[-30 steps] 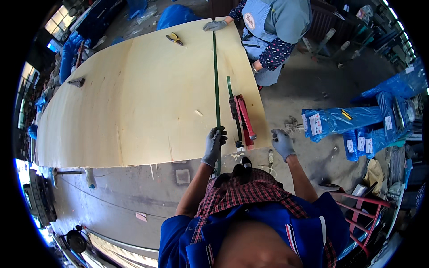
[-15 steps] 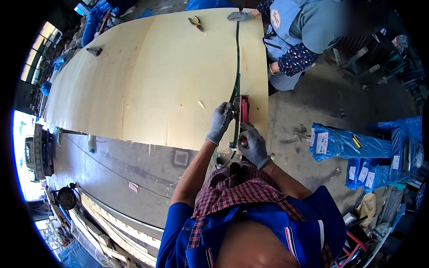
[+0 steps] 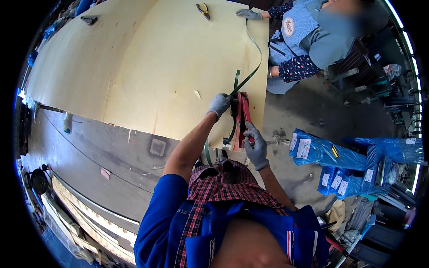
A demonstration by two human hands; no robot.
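Observation:
A large pale plywood sheet (image 3: 147, 67) lies in front of me. Across its right part runs a thin green strap (image 3: 255, 49), now bent in a loop. A red strapping tool (image 3: 242, 121) lies on the sheet near its near right corner. My left hand (image 3: 219, 105), in a grey glove, grips the strap at the tool's head. My right hand (image 3: 256, 145), also gloved, is closed on the tool's red handle. At the far edge another person's gloved hand (image 3: 248, 14) rests on the strap's far end.
Pliers (image 3: 203, 9) lie on the sheet's far edge, a dark tool (image 3: 89, 19) at its far left. The other person (image 3: 313, 40) stands at the far right. Blue plastic-wrapped bundles (image 3: 330, 156) lie on the concrete floor to my right.
My right hand came in from beside the sheet and took the red tool's handle. The strap, straight a second ago, now bows into a loop. My left hand stays on the strap.

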